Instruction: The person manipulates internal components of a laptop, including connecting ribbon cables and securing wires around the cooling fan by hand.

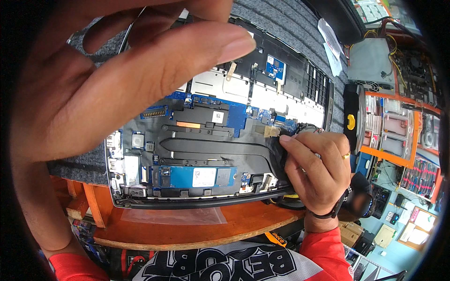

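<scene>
An opened laptop [211, 150] lies with its inner parts bared: blue circuit board, dark heat pipes and a blue storage stick [187, 177] along the near edge. At its right side, my right hand [316, 164] pinches with thumb and forefinger beside a strip of yellowish tape [267, 131]. What sits between those fingertips is dark and too small to name. My left hand [126, 84] is raised close in front, covering the laptop's upper left. Its thumb reaches right, apart from the fingers, and nothing shows in its grasp.
A grey ribbed mat [290, 23] lies under the laptop on an orange wooden bench [197, 229]. A clear plastic sheet [173, 215] rests at the near side. Rightward are a grey metal box [370, 61], a black case with a yellow latch [351, 122] and orange-framed shelves [393, 154].
</scene>
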Motion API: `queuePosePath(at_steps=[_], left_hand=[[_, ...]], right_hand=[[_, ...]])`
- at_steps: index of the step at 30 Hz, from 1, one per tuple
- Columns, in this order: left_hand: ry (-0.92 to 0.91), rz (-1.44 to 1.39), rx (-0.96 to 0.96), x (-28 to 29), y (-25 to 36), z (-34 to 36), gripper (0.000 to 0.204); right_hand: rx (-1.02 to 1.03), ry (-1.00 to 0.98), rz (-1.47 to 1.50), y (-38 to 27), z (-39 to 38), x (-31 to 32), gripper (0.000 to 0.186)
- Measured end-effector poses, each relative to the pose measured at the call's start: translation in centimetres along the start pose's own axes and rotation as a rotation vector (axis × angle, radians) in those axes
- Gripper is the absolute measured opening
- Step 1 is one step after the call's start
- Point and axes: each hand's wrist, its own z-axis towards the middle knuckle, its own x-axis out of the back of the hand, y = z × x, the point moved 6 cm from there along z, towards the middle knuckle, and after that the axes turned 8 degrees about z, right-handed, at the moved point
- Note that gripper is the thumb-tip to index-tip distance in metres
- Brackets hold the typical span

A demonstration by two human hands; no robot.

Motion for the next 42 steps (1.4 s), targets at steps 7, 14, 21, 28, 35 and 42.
queuePosePath(at_steps=[7, 14, 21, 28, 35, 42], left_hand=[[0.012, -0.010, -0.008, -0.9, 0.2, -0.2, 0.019], [-0.008, 0.007, 0.010, -0.4, 0.1, -0.9, 0.019], [-0.003, -0.006, 0.005, 0.0, -0.4, -0.3, 0.018], [0.001, -0.014, 0.010, -0.5, 0.3, -0.7, 0.018], [0.000, -0.001, 0.011, -0.9, 0.1, -0.9, 0.018], [-0.003, 0.002, 0.027, -0.2, -0.5, -1.0, 0.018]], right_hand=[[-0.008, -0.005, -0.015, 0.1, 0.0, 0.0, 0.044], [-0.003, 0.008, 0.007, 0.0, 0.2, -0.2, 0.043], [0.002, -0.017, -0.011, 0.0, 0.2, -0.2, 0.044], [0.031, -0.039, -0.020, -0.1, 0.3, -0.1, 0.047], [0.059, -0.046, -0.063, -0.3, 0.3, 0.0, 0.047], [0.087, -0.058, -0.098, -0.7, 0.4, -0.1, 0.046]])
